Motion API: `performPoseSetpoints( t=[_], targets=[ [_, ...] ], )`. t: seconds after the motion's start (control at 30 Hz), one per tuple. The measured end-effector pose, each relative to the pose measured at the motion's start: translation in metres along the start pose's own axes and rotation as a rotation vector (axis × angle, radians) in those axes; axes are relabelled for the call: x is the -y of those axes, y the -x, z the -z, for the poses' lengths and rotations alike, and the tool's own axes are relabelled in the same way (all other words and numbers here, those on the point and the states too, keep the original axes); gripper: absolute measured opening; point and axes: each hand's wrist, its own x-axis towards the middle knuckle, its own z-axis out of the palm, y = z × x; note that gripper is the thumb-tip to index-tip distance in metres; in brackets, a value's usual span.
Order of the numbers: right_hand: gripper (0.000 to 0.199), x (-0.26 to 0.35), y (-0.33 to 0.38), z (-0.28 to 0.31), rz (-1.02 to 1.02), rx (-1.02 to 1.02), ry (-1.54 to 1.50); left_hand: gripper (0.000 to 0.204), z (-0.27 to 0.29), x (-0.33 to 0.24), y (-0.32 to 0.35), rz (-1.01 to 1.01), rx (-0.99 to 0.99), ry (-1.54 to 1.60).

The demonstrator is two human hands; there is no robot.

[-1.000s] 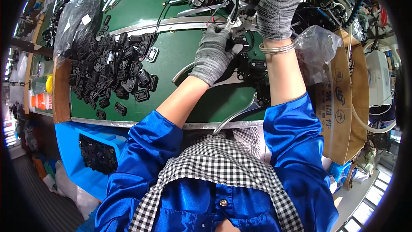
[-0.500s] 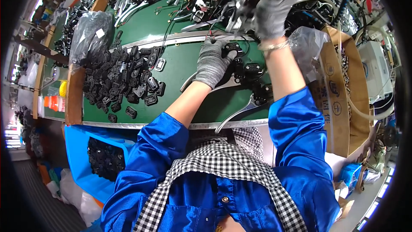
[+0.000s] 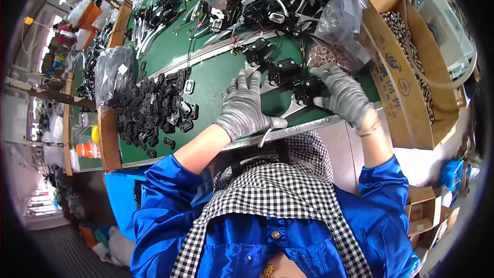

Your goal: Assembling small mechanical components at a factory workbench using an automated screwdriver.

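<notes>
The left hand (image 3: 246, 107) lies flat, grip apart, on bare green surface (image 3: 211, 80) near its metal front edge, while the right hand (image 3: 342, 95), grip clamped on a black connector (image 3: 303, 91), works close beside the cardboard box (image 3: 406, 80), well clear of the black parts pile (image 3: 152, 108).

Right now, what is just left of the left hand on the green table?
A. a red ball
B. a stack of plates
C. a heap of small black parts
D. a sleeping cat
C: a heap of small black parts lies on the green table, just left of the gloved left hand.
</notes>
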Motion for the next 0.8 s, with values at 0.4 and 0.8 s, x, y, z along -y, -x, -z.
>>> performPoseSetpoints(
  t=[0.4, 0.8],
  targets=[
    [0.061, 0.025, -0.06, -0.017, -0.155, -0.268, -0.195, 0.078, -0.055, 0.057, -0.069, -0.099, -0.18, 0.488],
    [0.053, 0.007, -0.1, -0.044, -0.35, -0.536, -0.302, 0.031, 0.0, 0.061, -0.112, 0.217, 0.441, 0.341]
  ],
)
